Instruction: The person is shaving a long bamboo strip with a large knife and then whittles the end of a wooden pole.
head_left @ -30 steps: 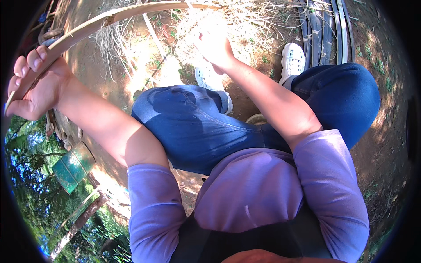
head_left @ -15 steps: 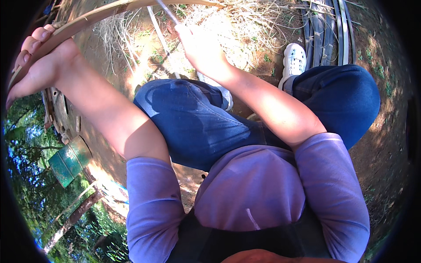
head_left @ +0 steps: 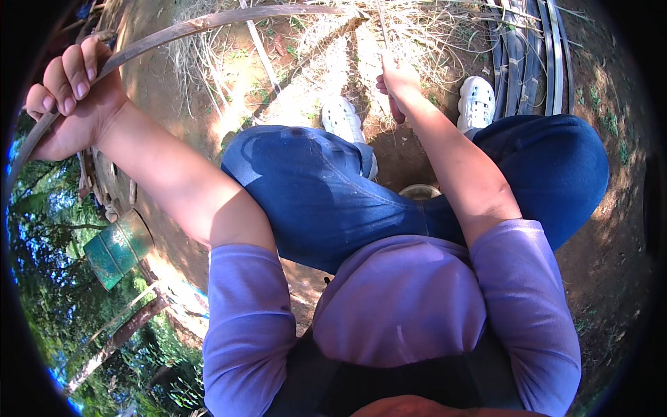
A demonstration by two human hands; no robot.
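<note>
A long, flat bamboo-like strip (head_left: 208, 22) spans the top left, looking bowed in the wide view; its far end lies near the dry fibres. My left hand (head_left: 80, 97) is closed around the strip at the left, fingers bent over its edge. My right hand (head_left: 401, 85) is closed on a slim, knife-like tool (head_left: 381, 24) that points away from me, just right of the strip's far end. The tool's handle is mostly hidden in my fist, so I cannot make out its exact kind. The tool and strip appear apart.
Pale shavings and dry fibres (head_left: 434, 35) litter the ground ahead. Long dark strips (head_left: 528, 62) lie at the far right. My white shoes (head_left: 477, 101) rest on the soil, with a round rim (head_left: 420, 191) between my legs. A green metal container (head_left: 118, 249) stands at left.
My right hand has swung to the right with the tool, which now points more straight ahead. My left hand has shifted slightly, and the strip is turned more edge-on.
</note>
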